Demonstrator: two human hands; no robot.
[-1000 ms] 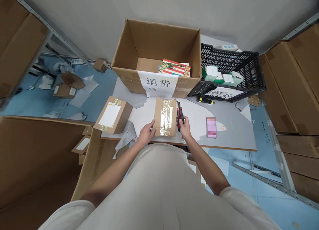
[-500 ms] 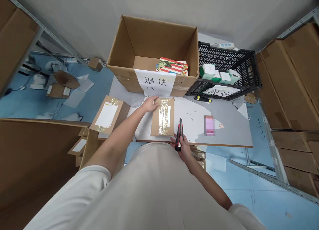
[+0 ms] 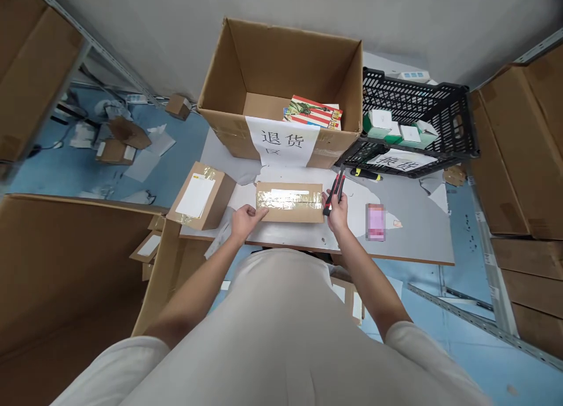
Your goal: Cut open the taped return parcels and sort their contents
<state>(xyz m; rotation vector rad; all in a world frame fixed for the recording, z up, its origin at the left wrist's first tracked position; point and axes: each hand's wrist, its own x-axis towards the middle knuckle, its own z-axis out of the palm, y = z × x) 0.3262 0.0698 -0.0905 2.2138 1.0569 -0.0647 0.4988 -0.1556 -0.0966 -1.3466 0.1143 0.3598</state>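
A taped cardboard box [image 3: 288,213] lies sideways on the table in front of me, with shiny tape along its top. My left hand [image 3: 246,220] grips its left end, thumb on top. At its right end, my right hand [image 3: 336,209] is closed around a black and red box cutter [image 3: 335,190], whose blade points away from me. The fingertips of that hand are at the box's right edge; whether they press on it I cannot tell. A larger taped box with a white label [image 3: 196,196] stands left of my left hand.
Behind stands a big open carton [image 3: 229,130] holding colourful printed packs [image 3: 313,111]. A black crate [image 3: 461,142] with green and white boxes [image 3: 400,130] is beside it. A yellow and black cutter [image 3: 366,174] and a pink blurred item [image 3: 376,222] lie on the table [image 3: 422,236].
The taped box has turned from lengthwise to sideways. My left hand has come nearer to its left end, and my right hand has moved forward with the box cutter.
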